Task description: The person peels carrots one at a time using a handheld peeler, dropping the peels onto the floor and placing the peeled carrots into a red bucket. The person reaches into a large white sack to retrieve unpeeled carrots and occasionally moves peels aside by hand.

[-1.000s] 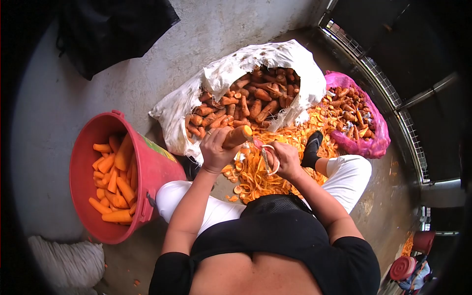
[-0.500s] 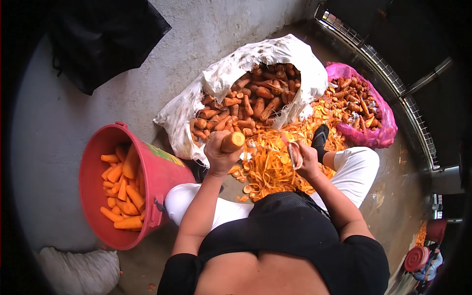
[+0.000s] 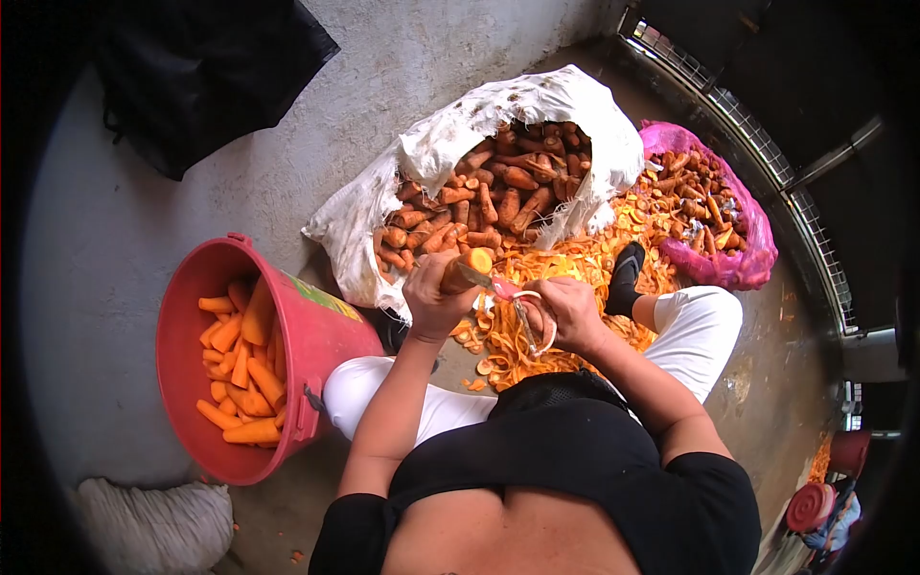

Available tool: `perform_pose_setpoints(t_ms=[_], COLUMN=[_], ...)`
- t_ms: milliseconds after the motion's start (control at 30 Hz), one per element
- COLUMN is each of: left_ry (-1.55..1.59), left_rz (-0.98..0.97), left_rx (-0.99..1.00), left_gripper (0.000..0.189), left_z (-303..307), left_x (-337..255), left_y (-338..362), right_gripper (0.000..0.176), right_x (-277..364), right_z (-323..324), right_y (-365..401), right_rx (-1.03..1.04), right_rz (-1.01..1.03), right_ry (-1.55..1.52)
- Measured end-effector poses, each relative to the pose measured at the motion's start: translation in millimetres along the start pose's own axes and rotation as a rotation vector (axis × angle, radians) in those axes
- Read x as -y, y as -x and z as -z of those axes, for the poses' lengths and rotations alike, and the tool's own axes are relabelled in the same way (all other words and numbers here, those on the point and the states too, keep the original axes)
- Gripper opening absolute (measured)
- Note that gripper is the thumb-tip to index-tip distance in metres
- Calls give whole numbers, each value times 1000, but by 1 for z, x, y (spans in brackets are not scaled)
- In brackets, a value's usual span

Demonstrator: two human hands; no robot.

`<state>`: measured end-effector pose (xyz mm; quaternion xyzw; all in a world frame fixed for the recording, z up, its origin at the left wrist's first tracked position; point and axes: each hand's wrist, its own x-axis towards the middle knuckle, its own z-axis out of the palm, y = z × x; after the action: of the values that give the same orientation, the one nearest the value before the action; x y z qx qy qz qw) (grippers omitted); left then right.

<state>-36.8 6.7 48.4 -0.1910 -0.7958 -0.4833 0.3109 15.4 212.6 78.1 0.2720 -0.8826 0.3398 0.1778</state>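
Note:
My left hand [image 3: 433,299] is closed round a carrot [image 3: 477,259], its cut orange end facing up and outward. In my right hand [image 3: 567,314] is a small knife [image 3: 502,287] with a pinkish part near the grip, its blade lying against the carrot near the cut end. A white looped tool [image 3: 548,333], seemingly a peeler, hangs from the same hand; its exact shape is partly hidden by the fingers. Beneath both hands is a heap of orange peelings and cut carrot ends [image 3: 517,359].
Unpeeled carrots fill a torn white sack [image 3: 335,222] ahead. Beyond it lies a pink mesh sack [image 3: 759,244] of carrots and scraps. Peeled carrots lie in a red bucket [image 3: 331,335] on the left. A pale sack [image 3: 153,527] sits behind the bucket; a black cloth [image 3: 206,81] is against the wall.
My right hand has moved left and inward, bringing the knife blade onto the carrot. My left hand, still gripping the carrot, has shifted slightly right.

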Motion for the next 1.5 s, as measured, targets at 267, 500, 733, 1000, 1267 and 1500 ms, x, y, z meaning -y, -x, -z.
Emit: perform_pose_setpoints(t_ms=[267, 500, 733, 1000, 1267, 1500], left_ry=[-28, -83, -171, 154, 274, 180], left_rz=[-18, -32, -91, 79, -144, -245], left_rx=[19, 47, 129, 68, 16, -15], left_gripper=[37, 40, 42, 36, 37, 35], left_z=[-1, -2, -13, -4, -16, -9], left_x=[0, -3, 4, -4, 1, 6], left_y=[0, 1, 7, 18, 8, 7], right_gripper=[15, 14, 17, 34, 14, 14], right_x=[0, -14, -43, -112, -40, -17], right_z=[-1, -6, -18, 16, 30, 26], right_y=[4, 6, 24, 95, 48, 20], right_rx=[1, -33, -33, -123, -148, -121], right_rz=[-17, -39, -202, -746, -334, -123], right_ry=[16, 51, 38, 125, -15, -108])
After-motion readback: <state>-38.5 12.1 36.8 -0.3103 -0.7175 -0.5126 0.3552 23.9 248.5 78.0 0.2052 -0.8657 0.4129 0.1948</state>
